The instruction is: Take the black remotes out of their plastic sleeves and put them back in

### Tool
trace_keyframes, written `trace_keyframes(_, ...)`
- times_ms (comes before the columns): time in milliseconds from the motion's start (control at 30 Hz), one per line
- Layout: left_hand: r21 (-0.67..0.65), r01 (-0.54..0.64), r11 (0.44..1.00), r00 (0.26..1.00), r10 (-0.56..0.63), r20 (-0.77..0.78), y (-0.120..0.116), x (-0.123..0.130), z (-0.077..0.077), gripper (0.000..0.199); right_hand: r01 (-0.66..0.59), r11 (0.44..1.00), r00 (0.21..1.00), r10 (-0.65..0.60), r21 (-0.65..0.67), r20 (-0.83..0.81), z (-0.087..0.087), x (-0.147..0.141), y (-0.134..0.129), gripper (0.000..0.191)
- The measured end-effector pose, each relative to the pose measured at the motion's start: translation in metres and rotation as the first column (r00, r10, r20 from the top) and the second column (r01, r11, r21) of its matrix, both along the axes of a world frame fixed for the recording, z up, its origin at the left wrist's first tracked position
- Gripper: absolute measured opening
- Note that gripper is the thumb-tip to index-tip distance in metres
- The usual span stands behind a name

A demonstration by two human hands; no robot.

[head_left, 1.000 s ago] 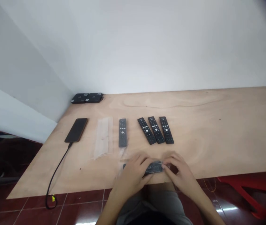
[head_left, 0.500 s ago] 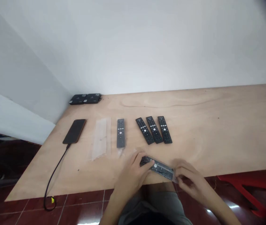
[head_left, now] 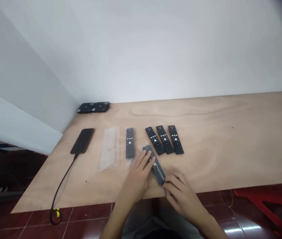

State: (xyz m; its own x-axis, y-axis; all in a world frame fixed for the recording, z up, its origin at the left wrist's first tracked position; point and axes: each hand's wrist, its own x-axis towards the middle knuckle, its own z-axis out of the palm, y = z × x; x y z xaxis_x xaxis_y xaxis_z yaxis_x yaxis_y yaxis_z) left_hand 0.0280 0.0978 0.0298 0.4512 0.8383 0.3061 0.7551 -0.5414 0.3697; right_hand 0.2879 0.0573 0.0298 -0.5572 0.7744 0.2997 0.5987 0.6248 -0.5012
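A black remote control [head_left: 159, 171] in a clear plastic sleeve lies slantwise near the table's front edge. My left hand [head_left: 139, 171] holds its upper part, fingers over the buttons and the thumb hidden. At the lower end, my right hand [head_left: 179, 191] has its fingers closed on the end of the plastic sleeve. Just beyond lie three bare remotes: a left one [head_left: 155, 140], a middle one [head_left: 165, 139] and a right one [head_left: 176, 139]. Another sleeved remote [head_left: 130, 143] rests to the left, beside some flat clear plastic sleeves [head_left: 109, 149].
A dark phone [head_left: 82, 141] with a black cable [head_left: 62, 184] lies on the left of the wooden table [head_left: 220, 146]. Two black boxes [head_left: 93, 107] sit in the back corner against the wall. A red chair [head_left: 262, 202] stands at the lower right.
The remote in my hands has turned steeper, its upper end now farther from me. My right hand has moved left with the sleeve's lower end. The view has shifted slightly.
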Motion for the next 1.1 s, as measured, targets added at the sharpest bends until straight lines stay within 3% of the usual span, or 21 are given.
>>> trace_keyframes(133,0.079,-0.166,0.983,0.983,0.158,0.098,0.004,-0.011,0.009,0.076,-0.009,1.0,0.999,0.009,-0.014,0.038,0.003,-0.018,0.003,0.032)
trace_keyframes(300,0.031,-0.355,0.934,0.916,0.341,0.209,0.001,-0.031,0.011,0.04,0.014,0.999,0.999,-0.011,-0.047,0.053,0.005,-0.035,0.01,0.039)
trace_keyframes(800,0.065,-0.341,0.938,0.904,0.309,0.296,0.009,-0.047,-0.017,0.032,0.022,1.0,0.996,-0.023,0.014,0.088,0.001,-0.092,0.065,0.06)
trace_keyframes(967,0.033,-0.349,0.937,0.892,0.321,0.318,0.02,-0.051,-0.023,0.033,0.059,0.997,0.99,-0.065,0.05,0.126,-0.003,-0.102,0.072,0.062)
trace_keyframes(1100,0.094,-0.353,0.931,0.9,0.31,0.306,0.02,-0.049,-0.019,0.034,0.072,0.993,0.988,-0.083,0.089,0.129,-0.005,-0.103,0.07,0.059)
